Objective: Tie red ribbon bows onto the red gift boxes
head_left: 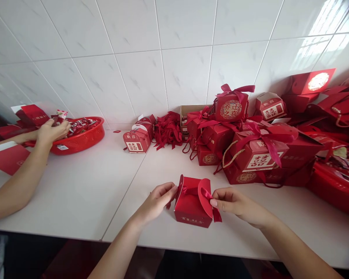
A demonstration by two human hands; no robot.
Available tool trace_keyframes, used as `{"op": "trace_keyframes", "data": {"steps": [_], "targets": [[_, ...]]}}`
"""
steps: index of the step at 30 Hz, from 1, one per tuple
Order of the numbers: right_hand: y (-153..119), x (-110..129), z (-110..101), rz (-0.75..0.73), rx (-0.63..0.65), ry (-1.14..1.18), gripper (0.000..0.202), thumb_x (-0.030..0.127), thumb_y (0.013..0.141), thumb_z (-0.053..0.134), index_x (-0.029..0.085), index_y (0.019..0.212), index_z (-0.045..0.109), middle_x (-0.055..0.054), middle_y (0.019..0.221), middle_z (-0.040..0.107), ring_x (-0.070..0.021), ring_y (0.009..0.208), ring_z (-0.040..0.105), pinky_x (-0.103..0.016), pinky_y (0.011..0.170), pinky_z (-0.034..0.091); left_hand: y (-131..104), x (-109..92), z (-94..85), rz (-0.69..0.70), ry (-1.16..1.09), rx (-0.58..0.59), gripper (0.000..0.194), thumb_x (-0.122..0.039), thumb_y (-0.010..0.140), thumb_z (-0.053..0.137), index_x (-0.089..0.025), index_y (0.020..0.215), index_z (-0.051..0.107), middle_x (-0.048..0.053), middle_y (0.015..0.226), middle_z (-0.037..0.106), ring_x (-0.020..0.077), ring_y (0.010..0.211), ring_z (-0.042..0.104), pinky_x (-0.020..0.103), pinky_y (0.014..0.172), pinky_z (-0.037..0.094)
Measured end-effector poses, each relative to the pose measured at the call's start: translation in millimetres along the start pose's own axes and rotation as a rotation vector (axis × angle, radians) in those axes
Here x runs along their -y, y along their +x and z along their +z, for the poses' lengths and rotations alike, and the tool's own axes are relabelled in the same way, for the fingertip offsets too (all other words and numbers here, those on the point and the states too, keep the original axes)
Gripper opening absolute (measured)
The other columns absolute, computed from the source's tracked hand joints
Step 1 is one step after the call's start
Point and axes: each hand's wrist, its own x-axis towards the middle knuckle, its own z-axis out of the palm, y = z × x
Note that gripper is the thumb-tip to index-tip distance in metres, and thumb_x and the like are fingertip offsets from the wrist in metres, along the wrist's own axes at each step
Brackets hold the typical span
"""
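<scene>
A small red gift box (192,201) with gold lettering on its front stands upright on the table before me. Its two rounded side flaps rise up, and a dark red ribbon (206,193) runs across through holes in them. At the left flap, my left hand (159,199) is closed, with a ribbon end showing below its fingertips. My right hand (234,202) pinches the ribbon beside the right flap, thumb and forefinger together, while a loose end hangs down the box's right side.
Finished red boxes with bows (258,151) are stacked behind on the right, near a red basin (334,186) of sweets. A ribbon heap (168,130) and another box (138,135) lie by the wall. At left, another person's hands (50,131) hold sweets over a red basin (81,141).
</scene>
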Motion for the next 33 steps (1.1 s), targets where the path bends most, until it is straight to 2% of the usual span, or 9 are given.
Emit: {"op": "trace_keyframes", "data": {"steps": [3,6,8,10,13,16,22,28,33], "targets": [[-0.6,-4.3,-2.3,-0.015,-0.01,0.067,0.036,0.045,0.076,0.071,0.017,0.064,0.052,0.002,0.066,0.052,-0.0108,0.062,0.047,-0.025,0.058,0.036,-0.5,5.1,-9.5,-0.023,-0.014,0.011,0.046,-0.054,0.08,0.056,-0.02,0.057,0.035,-0.006,0.055,0.03,0.0079,0.048,0.024,0.022,0.045,0.019],[-0.3,-7.9,-6.0,0.012,0.002,0.219,0.038,0.037,0.074,0.073,0.019,0.062,0.042,0.004,0.059,0.049,-0.0089,0.055,0.043,-0.023,0.052,0.029,-1.6,6.6,-19.3,-0.001,-0.012,-0.022,0.042,-0.047,0.078,0.06,-0.019,0.058,0.035,-0.007,0.054,0.029,0.0074,0.049,0.021,0.022,0.047,0.016],[-0.7,-7.9,-9.4,0.026,0.007,0.334,0.043,0.031,0.072,0.075,0.02,0.064,0.034,0.009,0.053,0.039,-0.0053,0.046,0.031,-0.022,0.048,0.021,-2.4,4.9,-24.9,0.02,0.011,-0.037,0.04,-0.044,0.079,0.059,-0.019,0.058,0.036,-0.007,0.053,0.028,0.0077,0.049,0.021,0.023,0.048,0.016],[-2.3,-5.9,-13.1,0.022,-0.011,0.375,0.045,0.027,0.07,0.077,0.022,0.068,0.033,0.012,0.053,0.03,-0.0035,0.044,0.017,-0.022,0.047,0.013,-2.8,2.3,-29.7,0.033,0.034,-0.052,0.04,-0.043,0.08,0.058,-0.02,0.058,0.035,-0.007,0.052,0.028,0.0079,0.049,0.021,0.023,0.048,0.016],[-6.7,-1.0,-18.0,-0.008,-0.093,0.313,0.041,0.031,0.072,0.076,0.022,0.075,0.037,0.012,0.056,0.026,-0.004,0.046,0.013,-0.023,0.046,0.008,-2.3,-0.7,-36.0,0.052,0.071,-0.092,0.04,-0.042,0.078,0.06,-0.02,0.057,0.035,-0.007,0.052,0.027,0.008,0.049,0.021,0.023,0.047,0.018],[-11.2,3.3,-21.1,-0.06,-0.182,0.228,0.038,0.037,0.075,0.074,0.021,0.077,0.039,0.01,0.059,0.03,-0.0045,0.047,0.018,-0.023,0.046,0.01,-1.4,-1.8,-39.7,0.08,0.095,-0.127,0.039,-0.04,0.076,0.062,-0.02,0.056,0.035,-0.007,0.053,0.027,0.0082,0.049,0.023,0.022,0.047,0.02],[-15.5,8.4,-27.5,-0.136,-0.292,0.138,0.039,0.035,0.076,0.074,0.021,0.073,0.038,0.01,0.058,0.031,-0.0044,0.048,0.021,-0.02,0.045,0.014,-3.2,-5.9,-38.1,0.17,0.203,-0.26,0.04,-0.041,0.072,0.069,-0.019,0.055,0.041,-0.006,0.054,0.032,0.0086,0.049,0.029,0.022,0.046,0.024],[-18.2,12.5,-34.3,-0.174,-0.407,-0.065,0.04,0.038,0.072,0.076,0.021,0.071,0.041,0.008,0.06,0.036,-0.007,0.051,0.03,-0.018,0.041,0.027,-2.4,-10.0,-38.4,0.143,0.196,-0.229,0.042,-0.045,0.077,0.064,-0.019,0.055,0.04,-0.005,0.056,0.029,0.0097,0.051,0.028,0.024,0.047,0.024],[-21.9,17.8,-37.3,-0.169,-0.473,-0.233,0.039,0.04,0.071,0.077,0.021,0.069,0.043,0.007,0.058,0.038,-0.007,0.048,0.031,-0.019,0.039,0.026,-3.8,-15.0,-35.6,0.065,0.234,-0.225,0.043,-0.046,0.073,0.068,-0.019,0.056,0.038,-0.006,0.056,0.028,0.0092,0.052,0.027,0.023,0.049,0.021]]}}
